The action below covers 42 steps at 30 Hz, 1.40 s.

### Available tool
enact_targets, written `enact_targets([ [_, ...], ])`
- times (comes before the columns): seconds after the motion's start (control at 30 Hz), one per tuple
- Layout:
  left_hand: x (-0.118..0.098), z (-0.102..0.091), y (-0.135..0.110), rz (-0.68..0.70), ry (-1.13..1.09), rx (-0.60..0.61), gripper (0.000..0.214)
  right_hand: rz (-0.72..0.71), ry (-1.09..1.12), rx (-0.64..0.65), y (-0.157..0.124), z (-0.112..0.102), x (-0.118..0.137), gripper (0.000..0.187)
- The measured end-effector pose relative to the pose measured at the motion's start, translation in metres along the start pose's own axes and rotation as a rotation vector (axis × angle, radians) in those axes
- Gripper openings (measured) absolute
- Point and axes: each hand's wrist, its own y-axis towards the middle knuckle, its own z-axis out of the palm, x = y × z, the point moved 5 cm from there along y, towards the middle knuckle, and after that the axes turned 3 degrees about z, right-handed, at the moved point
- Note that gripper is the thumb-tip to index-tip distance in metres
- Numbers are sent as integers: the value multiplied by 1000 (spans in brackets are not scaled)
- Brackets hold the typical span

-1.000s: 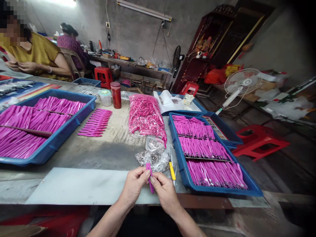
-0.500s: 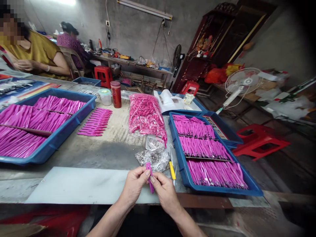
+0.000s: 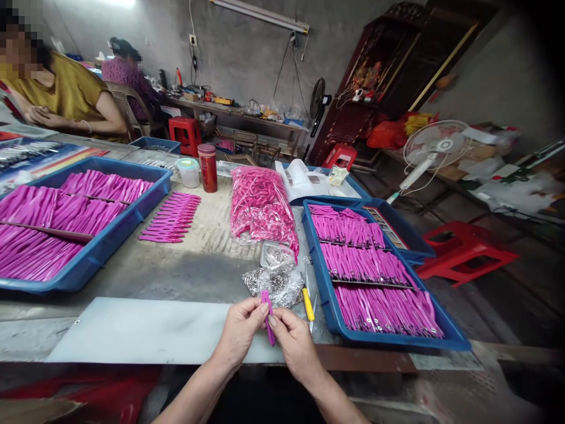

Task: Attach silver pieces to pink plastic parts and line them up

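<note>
Barely a change, and we were watching closely: low in the middle of the frame, the left hand [image 3: 242, 327] and right hand [image 3: 293, 337] stayed pinched on a purple strip [image 3: 265, 297], its top end before the clear bag [image 3: 290, 285]. That suggested to us unfinished handwork; the blue tray [image 3: 401, 343] at right sat untouched.

Well beyond your left hand [image 3: 239, 330] a red tumbler [image 3: 208, 172] stands beside a lidded tub [image 3: 189, 175], and there, right of your right hand [image 3: 300, 347], a red stool [image 3: 489, 257]!
</note>
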Motion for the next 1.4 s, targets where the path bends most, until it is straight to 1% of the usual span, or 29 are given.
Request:
enact_targets([
  [0.33, 5, -2, 3, 13, 34, -6, 29, 9, -39, 14, 1, 0, 0, 26],
  [0.57, 1, -3, 4, 8, 59, -21, 29, 41, -9, 48, 3, 1, 0, 26],
  [0.77, 4, -3, 8, -55, 54, 0, 30, 125, 64, 91, 9, 2, 1, 27],
  [0.9, 4, -5, 12, -59, 36, -32, 31, 171, 79, 88, 14, 3, 1, 27],
  [1.07, 6, -5, 16, -91, -17, -57, 30, 190, 82, 85, 18, 3, -2, 25],
  [1.23, 7, -5, 16, -99, -25, -67, 28, 201, 68, 76, 19, 1, -4, 25],
  [1.4, 8, -5, 17, -85, -11, -66, 27, 173, 44, 87, 20, 2, -3, 24],
])
